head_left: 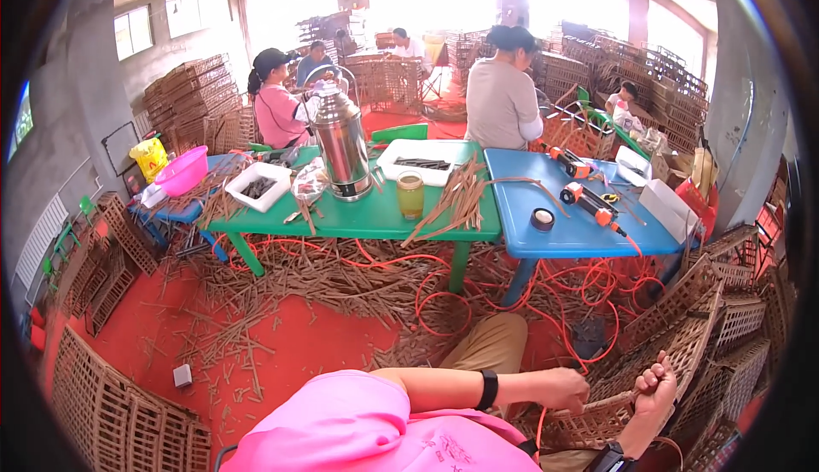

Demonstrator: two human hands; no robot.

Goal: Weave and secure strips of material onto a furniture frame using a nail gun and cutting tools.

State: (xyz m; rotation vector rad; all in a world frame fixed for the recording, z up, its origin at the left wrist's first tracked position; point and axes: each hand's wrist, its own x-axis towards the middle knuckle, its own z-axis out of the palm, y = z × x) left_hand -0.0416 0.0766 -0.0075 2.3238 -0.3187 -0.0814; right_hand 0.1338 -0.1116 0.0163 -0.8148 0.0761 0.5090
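A brown woven basket (687, 344) with an openwork lattice lies tilted at my right side. Over its near left part is my left hand (561, 389), fingers curled down and pressed together; whatever they pinch is hidden. My right hand (655, 384) is closed beside the basket's inner side, its curled fingers turned up, and I cannot make out what is in it. Each of my wrists wears a black band. A thin orange cord (540, 431) passes just below my left hand.
Ahead, a green table (367, 216) holds a metal flask (341, 144), a jar (409, 195), white trays and brown strips. Power tools (589, 203) lie on a blue table (546, 246). Orange cables and loose strips cover the floor. Stacked baskets (128, 404) stand around; several people sit beyond.
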